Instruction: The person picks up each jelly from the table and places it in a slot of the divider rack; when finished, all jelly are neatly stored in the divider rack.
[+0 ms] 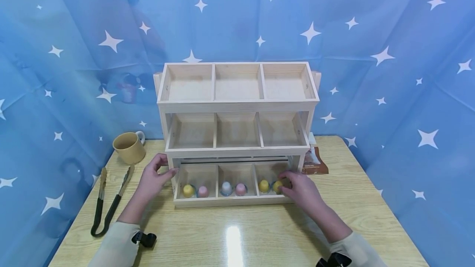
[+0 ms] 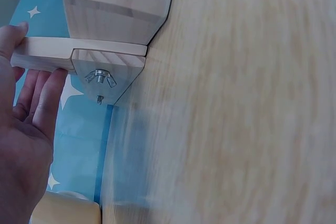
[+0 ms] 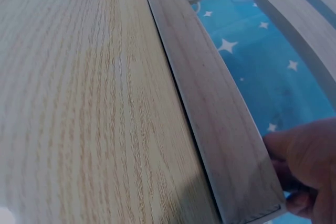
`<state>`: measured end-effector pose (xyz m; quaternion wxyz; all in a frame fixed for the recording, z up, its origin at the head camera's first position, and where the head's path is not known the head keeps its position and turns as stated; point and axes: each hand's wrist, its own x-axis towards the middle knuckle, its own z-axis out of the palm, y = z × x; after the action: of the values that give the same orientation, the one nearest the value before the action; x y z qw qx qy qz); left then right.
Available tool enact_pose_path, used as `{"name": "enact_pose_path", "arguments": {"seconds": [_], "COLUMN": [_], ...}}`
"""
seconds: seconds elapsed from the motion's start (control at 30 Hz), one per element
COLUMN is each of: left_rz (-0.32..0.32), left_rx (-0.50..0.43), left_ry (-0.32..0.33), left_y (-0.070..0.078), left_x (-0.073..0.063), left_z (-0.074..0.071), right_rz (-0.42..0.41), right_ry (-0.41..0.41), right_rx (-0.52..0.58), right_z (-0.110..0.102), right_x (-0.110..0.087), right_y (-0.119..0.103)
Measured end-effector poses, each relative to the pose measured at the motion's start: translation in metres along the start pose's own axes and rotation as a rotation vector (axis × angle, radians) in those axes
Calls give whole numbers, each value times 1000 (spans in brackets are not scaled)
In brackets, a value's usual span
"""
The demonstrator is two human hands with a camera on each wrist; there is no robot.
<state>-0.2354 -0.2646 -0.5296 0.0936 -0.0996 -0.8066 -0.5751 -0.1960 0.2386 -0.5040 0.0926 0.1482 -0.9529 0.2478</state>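
Observation:
A three-tier wooden shelf (image 1: 237,106) stands in the middle of the table, each tier split into three compartments. My left hand (image 1: 153,178) holds its left upright post (image 2: 44,51), thumb on one side and fingers on the other. In the bottom tier's right compartment, my right hand (image 1: 299,186) pinches a small yellow dome-shaped capsule (image 1: 276,186), partly hidden by the fingers. Beside it sits another yellow capsule (image 1: 264,186). A pale blue capsule (image 1: 226,188) and a pink one (image 1: 241,189) share the middle compartment; a yellow (image 1: 188,190) and a pink one (image 1: 202,192) share the left.
Black-handled tongs (image 1: 111,205) lie spread at the left of the table. A tan mug (image 1: 129,148) stands behind them, near the left edge. At the right, a brown packet (image 1: 315,163) lies partly behind the shelf. A blue starred curtain (image 1: 237,15) hangs around the table.

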Motion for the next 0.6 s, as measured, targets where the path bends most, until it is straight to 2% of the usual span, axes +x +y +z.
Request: {"name": "enact_pose_path", "arguments": {"seconds": [0.37, 0.5, 0.6], "left_rz": [-16, -31, -28], "left_rx": [-8, 29, 102], "left_ry": [7, 3, -13], "left_y": [5, 8, 12], "left_x": [-1, -3, -3], "left_z": [1, 0, -3], "right_rz": [-5, 4, 3], "right_ry": [11, 15, 29], "right_rx": [26, 45, 89], "right_z": [-2, -6, -11], "right_x": [-2, -4, -8], "right_y": [-2, -3, -3]}}
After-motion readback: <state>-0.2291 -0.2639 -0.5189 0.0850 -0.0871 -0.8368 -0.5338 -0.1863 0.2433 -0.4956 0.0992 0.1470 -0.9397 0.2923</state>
